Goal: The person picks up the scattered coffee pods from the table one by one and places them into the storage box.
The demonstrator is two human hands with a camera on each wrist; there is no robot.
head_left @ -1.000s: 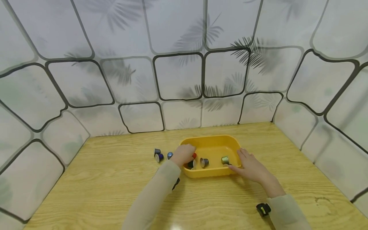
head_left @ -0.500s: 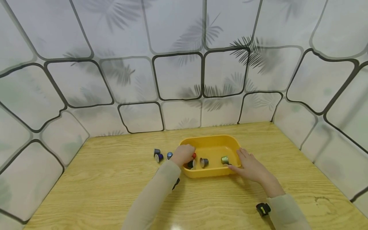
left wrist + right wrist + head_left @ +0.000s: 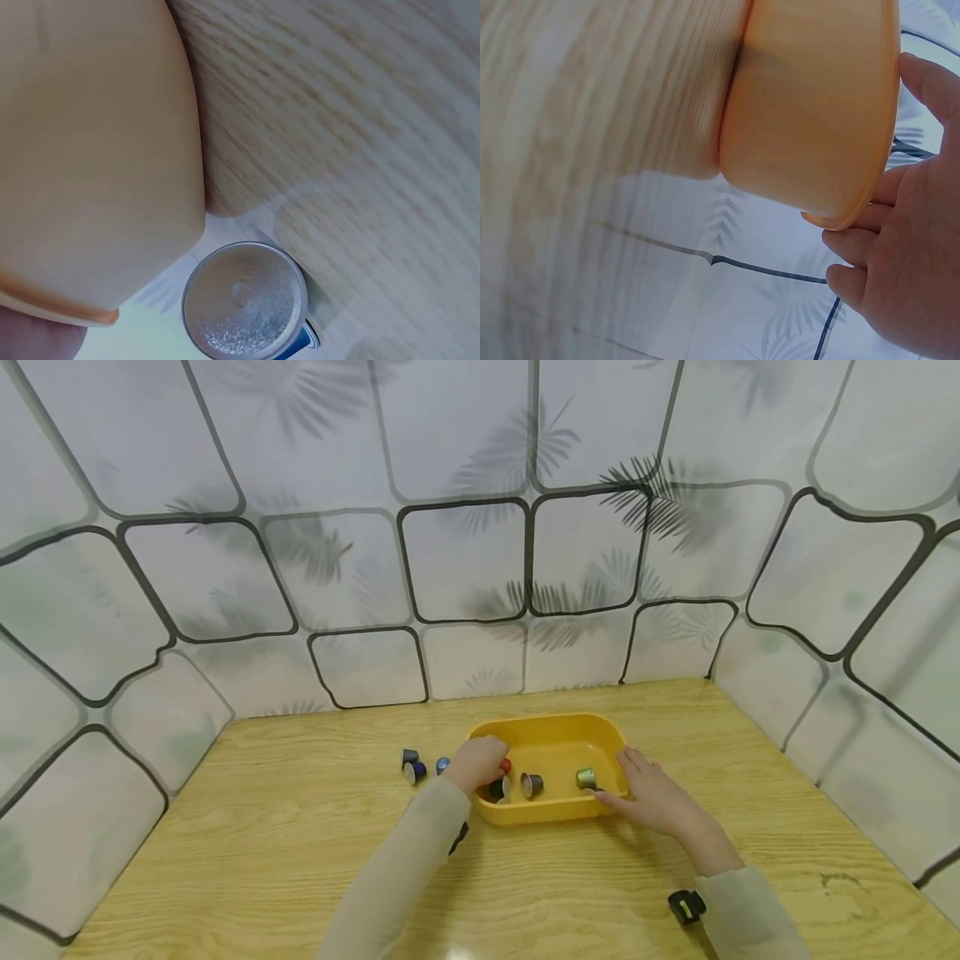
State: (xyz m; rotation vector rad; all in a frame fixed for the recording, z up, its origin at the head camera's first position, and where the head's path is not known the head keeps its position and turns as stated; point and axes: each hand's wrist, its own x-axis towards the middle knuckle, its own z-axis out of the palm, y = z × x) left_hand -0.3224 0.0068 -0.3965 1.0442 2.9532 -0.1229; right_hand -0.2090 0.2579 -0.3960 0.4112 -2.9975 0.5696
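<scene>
A shallow yellow plastic tray [image 3: 543, 812] stands on the table with several coffee capsules inside. My left hand [image 3: 480, 764] reaches over its left rim, fingers bent down into the tray and hidden from the head camera. Right by those fingers lies a red capsule [image 3: 506, 766]; I cannot tell whether they hold it. A black capsule [image 3: 498, 789], a grey capsule [image 3: 532, 785] and a green capsule [image 3: 587, 777] lie on the tray's floor. My right hand [image 3: 654, 792] grips the right end, fingers [image 3: 850, 246] bent round the rim, thumb at the front edge.
Outside the tray to the left lie a grey-blue capsule [image 3: 409, 757], a dark blue capsule [image 3: 415, 772] and a light blue capsule [image 3: 442, 766], close to my left hand. A patterned white curtain [image 3: 472, 568] encloses the back and sides of the wooden table [image 3: 300, 827].
</scene>
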